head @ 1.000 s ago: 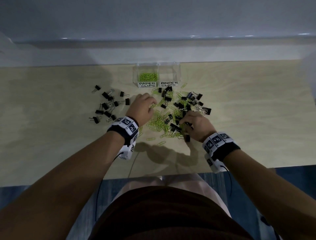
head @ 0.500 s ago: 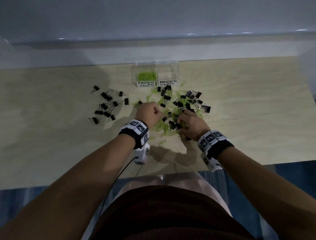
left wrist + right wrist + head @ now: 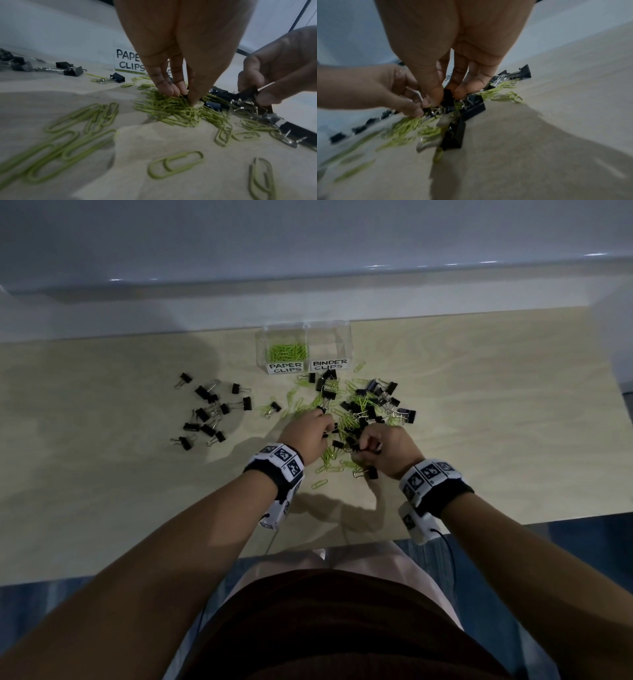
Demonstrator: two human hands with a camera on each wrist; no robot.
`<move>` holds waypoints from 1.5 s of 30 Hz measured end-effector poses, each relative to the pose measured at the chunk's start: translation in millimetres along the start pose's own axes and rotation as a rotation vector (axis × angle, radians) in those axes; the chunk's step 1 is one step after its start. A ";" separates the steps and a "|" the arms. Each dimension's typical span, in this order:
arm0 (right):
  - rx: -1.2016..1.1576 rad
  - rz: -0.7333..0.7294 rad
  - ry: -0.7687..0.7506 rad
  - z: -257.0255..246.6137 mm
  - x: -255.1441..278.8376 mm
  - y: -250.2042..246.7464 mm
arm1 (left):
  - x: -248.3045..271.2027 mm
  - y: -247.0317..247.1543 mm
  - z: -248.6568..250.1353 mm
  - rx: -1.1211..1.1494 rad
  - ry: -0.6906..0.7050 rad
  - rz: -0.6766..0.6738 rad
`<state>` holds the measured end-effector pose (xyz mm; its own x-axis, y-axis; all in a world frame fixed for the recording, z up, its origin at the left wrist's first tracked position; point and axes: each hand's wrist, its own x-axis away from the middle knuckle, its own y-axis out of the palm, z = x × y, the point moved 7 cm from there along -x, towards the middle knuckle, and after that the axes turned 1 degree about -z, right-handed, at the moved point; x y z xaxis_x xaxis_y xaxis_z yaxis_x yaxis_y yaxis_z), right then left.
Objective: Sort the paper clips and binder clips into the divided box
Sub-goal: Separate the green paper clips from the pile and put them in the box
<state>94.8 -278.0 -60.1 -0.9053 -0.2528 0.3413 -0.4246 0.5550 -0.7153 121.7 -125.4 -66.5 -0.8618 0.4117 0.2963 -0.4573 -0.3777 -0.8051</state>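
Head view — left hand [image 3: 306,435] nearer, mid-pile

The divided box [image 3: 306,347] stands at the back of the desk [image 3: 496,422], with paper clips [image 3: 287,352] in its left compartment. Just before it lies a mixed heap of clips [image 3: 356,409], and both hands reach into its near side. Well left of the heap lies a separate group of binder clips [image 3: 209,412].
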 end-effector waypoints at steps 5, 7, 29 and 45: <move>-0.160 0.196 0.054 9.5 4.7 -35.0 | 0.8 -15.6 0.7 0.011 0.048 0.063; -0.223 0.302 0.110 24.1 6.9 -52.0 | 1.7 -25.9 -6.3 0.056 0.030 0.091; 0.350 -0.108 -0.243 -100.2 -64.2 37.0 | 31.5 -72.3 -115.8 -0.129 -0.219 0.227; 0.681 -0.316 -0.340 -84.0 -32.2 59.8 | 58.7 -21.8 -72.1 -0.212 -0.024 0.102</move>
<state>99.3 -170.1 -62.7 -0.6489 -0.6035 0.4634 -0.4733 -0.1568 -0.8669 96.9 -33.3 -68.7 -0.9072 0.3600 0.2179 -0.3135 -0.2327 -0.9206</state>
